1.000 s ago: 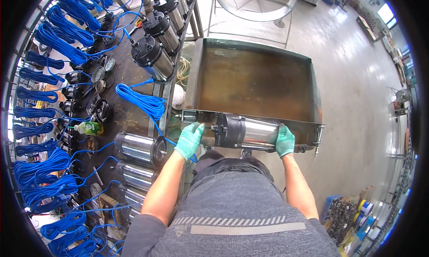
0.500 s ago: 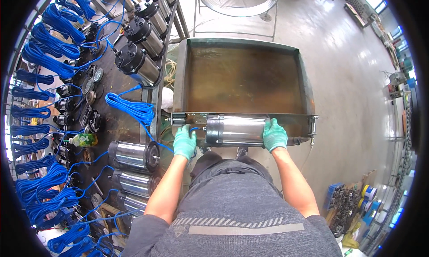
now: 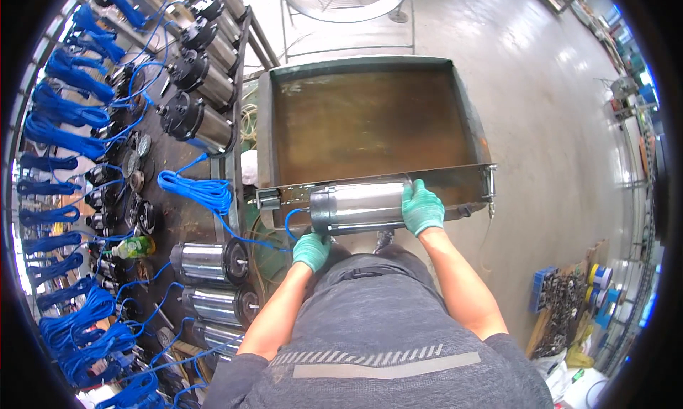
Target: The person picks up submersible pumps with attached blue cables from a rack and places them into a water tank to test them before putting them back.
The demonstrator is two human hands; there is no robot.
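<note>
A shiny steel cylindrical motor (image 3: 366,204) with a black left end lies sideways at the near edge of a water-filled metal tank (image 3: 265,135). My right hand (image 3: 423,208), in a green glove, is closed around the motor's right end, thumb side up. Below the black end is my left hand (image 3: 311,252), gloved too, its fingers curled in and partly hidden. It sits close to the motor's underside. A blue cable (image 3: 290,222) loops out of the black end toward this hand; whether the hand grips cable or motor is hidden.
A metal bar (image 3: 384,174) with end clamps crosses the tank behind the motor. On the left, a dark bench (image 3: 188,227) bears a blue cable coil (image 3: 196,190), lying motors (image 3: 206,261) and upright motors (image 3: 196,121). A large fan (image 3: 345,0) stands beyond the tank.
My left hand has moved from left of the motor to below its black end, its fingers now curled. The right hand stays on the motor. The view has shifted and tilted slightly.
</note>
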